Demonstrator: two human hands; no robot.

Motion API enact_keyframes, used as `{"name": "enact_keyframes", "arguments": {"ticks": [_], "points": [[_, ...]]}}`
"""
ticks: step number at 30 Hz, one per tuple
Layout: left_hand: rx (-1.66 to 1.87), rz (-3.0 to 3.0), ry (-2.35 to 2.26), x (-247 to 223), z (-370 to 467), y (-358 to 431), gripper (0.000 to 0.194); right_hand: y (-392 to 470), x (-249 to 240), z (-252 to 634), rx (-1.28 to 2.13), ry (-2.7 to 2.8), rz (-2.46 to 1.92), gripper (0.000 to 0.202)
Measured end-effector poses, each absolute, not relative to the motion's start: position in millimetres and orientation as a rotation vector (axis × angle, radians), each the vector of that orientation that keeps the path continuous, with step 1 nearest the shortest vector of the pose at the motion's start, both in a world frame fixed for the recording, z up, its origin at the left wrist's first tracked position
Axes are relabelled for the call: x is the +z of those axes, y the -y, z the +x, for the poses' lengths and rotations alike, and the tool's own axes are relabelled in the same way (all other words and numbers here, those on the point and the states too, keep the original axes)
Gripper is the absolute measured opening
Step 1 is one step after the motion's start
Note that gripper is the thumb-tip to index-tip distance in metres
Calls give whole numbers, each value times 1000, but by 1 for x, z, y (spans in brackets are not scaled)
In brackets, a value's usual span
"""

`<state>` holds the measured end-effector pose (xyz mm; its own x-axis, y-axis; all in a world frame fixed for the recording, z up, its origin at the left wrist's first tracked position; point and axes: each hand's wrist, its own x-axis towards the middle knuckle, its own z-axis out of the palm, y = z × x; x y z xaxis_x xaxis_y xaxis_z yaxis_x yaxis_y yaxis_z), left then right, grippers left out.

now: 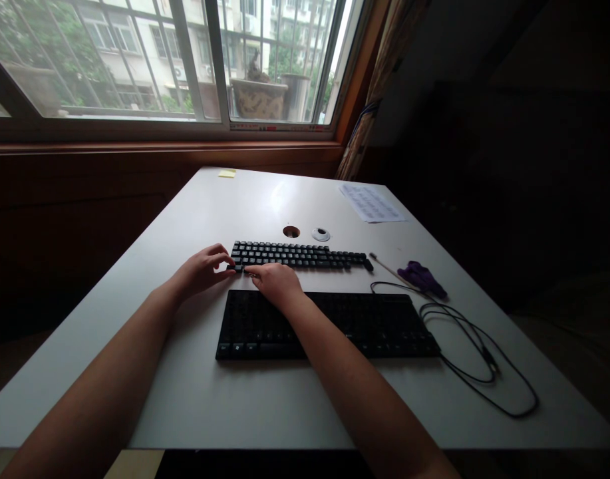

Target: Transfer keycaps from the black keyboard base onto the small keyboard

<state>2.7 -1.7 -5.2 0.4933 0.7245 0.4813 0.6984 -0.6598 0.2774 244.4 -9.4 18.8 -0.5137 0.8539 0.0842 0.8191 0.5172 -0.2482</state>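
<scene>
Loose black keycaps (pixel 285 254) lie in rows on the white table, laid out like a keyboard. My left hand (pixel 205 266) is at the left end of these rows, thumb and fingers apart around the keycaps at the lower left corner; whether it grips one is unclear. My right hand (pixel 276 283) reaches over the black keyboard (pixel 364 326), its fingertips at the bottom row beside the left hand's. What its fingers hold, if anything, is too small to tell. The keyboard base lies nearer to me, with a few keycaps along its front edge and my right forearm across it.
A purple cloth (pixel 422 279), a thin brush (pixel 394 271) and a coiled black cable (pixel 477 349) lie at the right. Behind are papers (pixel 372 203), a yellow note (pixel 227 173), a table hole (pixel 291 232) and its round cover (pixel 321 234).
</scene>
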Motion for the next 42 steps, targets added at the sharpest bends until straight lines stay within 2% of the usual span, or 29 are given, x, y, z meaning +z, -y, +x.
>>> {"name": "enact_keyframes", "arguments": {"ticks": [35, 42], "points": [[938, 2666, -1261, -3, 5, 3, 15, 13, 24, 245, 251, 2561, -1424, 37], [992, 2599, -1382, 12, 4, 12, 21, 14, 24, 247, 251, 2553, -1407, 37]]}}
